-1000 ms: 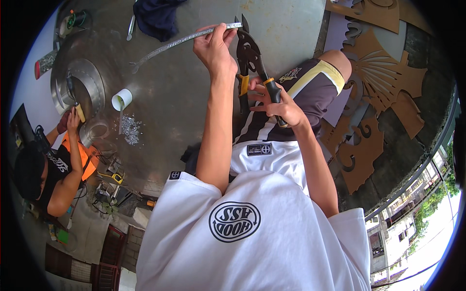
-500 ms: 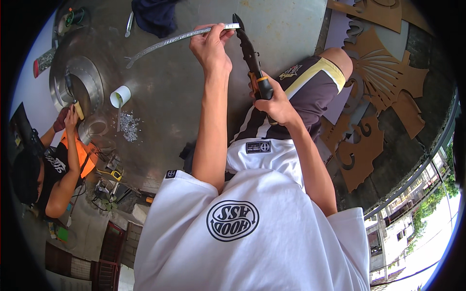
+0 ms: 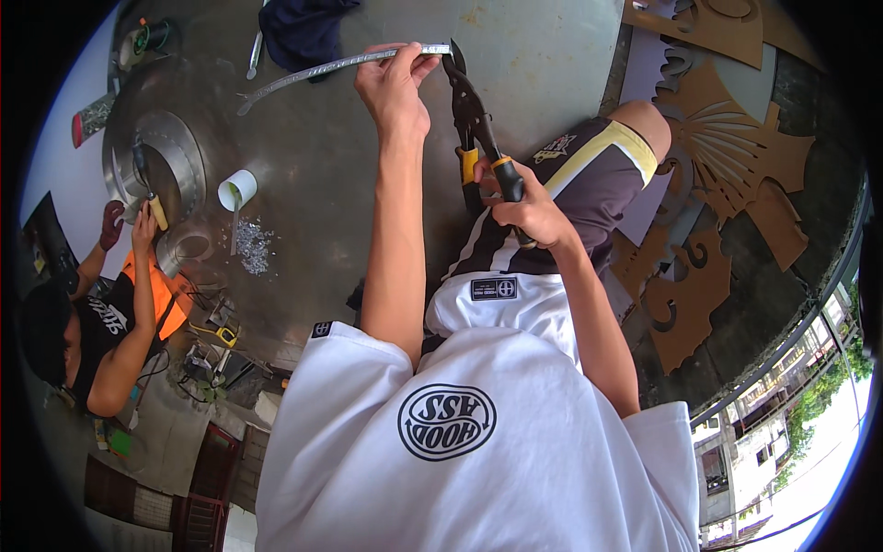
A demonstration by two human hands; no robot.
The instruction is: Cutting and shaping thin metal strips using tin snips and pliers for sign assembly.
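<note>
A long, narrow, curved metal strip (image 3: 313, 72) is pinched between the thumb and fingers of my left hand (image 3: 394, 90). Its far left tip is forked, and its right end meets the blades of the tin snips (image 3: 467, 109). My right hand (image 3: 532, 210) grips these black snips by their yellow-banded handles, which stand apart. The blades are parted at the strip's end; whether they touch it I cannot tell. Below and to the left, a white cup (image 3: 237, 189) lies tipped on the metal sheet with a thin strip at its mouth, beside a pile of small metal clippings (image 3: 254, 248).
A co-worker's hand (image 3: 144, 224) holds a wooden-handled tool at the left, near metal rings (image 3: 189, 166). Dark blue cloth (image 3: 302, 37) lies at the top of the metal sheet (image 3: 543, 46). Cut brown panels (image 3: 708, 138) lie at the right, beyond my bent knee.
The snips' handles have spread and their blades have parted at the strip's end. My left hand has stayed nearly in place with the strip. The co-worker's gloved hand has moved off the tool.
</note>
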